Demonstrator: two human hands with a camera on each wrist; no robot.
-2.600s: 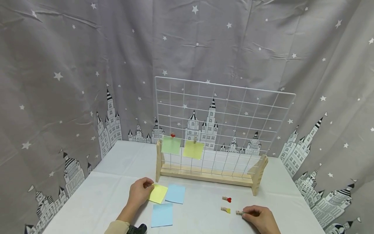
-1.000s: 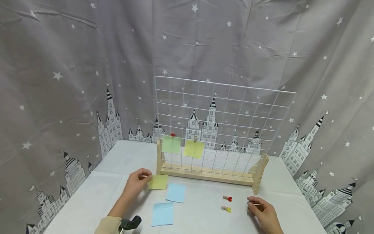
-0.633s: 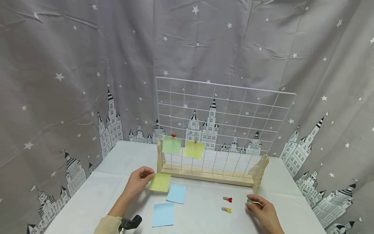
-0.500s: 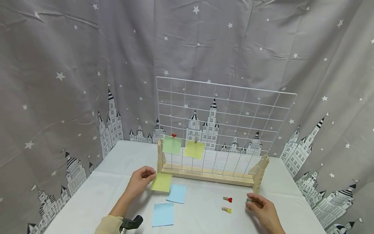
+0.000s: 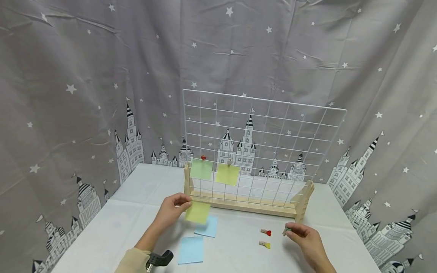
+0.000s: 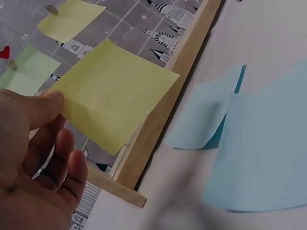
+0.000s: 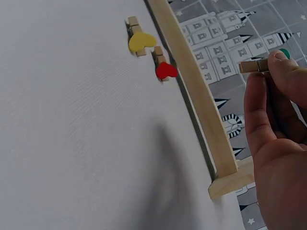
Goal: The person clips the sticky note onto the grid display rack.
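Left hand (image 5: 174, 207): reached forward over the table, palm turned inward, pinching one corner of a yellow note (image 5: 198, 212) between thumb and forefinger; remaining fingers loosely bent below. The note was clear of the table, just in front of the left end of the wooden base (image 5: 243, 205), and in the head view it overlapped the farther blue note (image 5: 211, 227). The nearer blue note (image 5: 190, 250) lay flat beside the forearm.

Right hand (image 5: 307, 240): raised over the table near the base's right end, thumb and forefinger pinching a small wooden clip (image 7: 253, 66); green edge of its ornament (image 7: 285, 53) showed past the thumb. A red-heart clip (image 5: 266, 232) and a yellow-heart clip (image 5: 264, 245) lay to its left.

On the wire grid (image 5: 288, 102), a green note (image 5: 201, 169) and a second yellow note (image 5: 227, 174) hung clipped side by side.

Markings: white stars and castles printed on the grey curtain (image 5: 218, 45).
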